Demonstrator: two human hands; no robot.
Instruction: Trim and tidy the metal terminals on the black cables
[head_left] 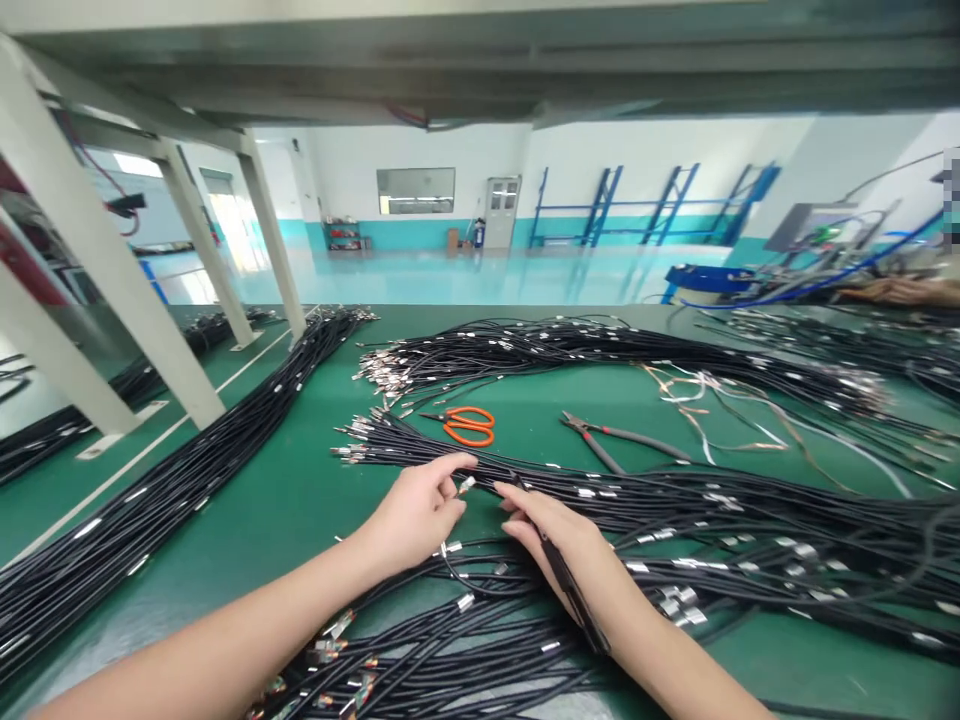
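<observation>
My left hand [424, 505] is curled above the cables, index finger reaching forward. At its fingertips is a cable end [466, 485] with a small pale tip and a bit of orange; the fingers partly hide it. Just to the right, my right hand [555, 520] has its fingers pointing toward that end. A slim black tool [571, 590] lies along this hand, running back past the wrist; its exact kind is unclear. Beneath both hands are black cables [450, 650] with white labels, some ending in stripped, coloured wires. A straighter cable bundle [450, 452] passes just beyond the fingers.
Orange-handled scissors [471, 427] and grey-handled cutting pliers [611, 440] lie on the green tabletop [525, 405]. Farther back is another cable bundle [525, 345], with loose stripped wires [705, 400] at right. A long bundle [225, 450] runs along the left, beside white frame posts [172, 330]. A shelf [480, 60] hangs overhead.
</observation>
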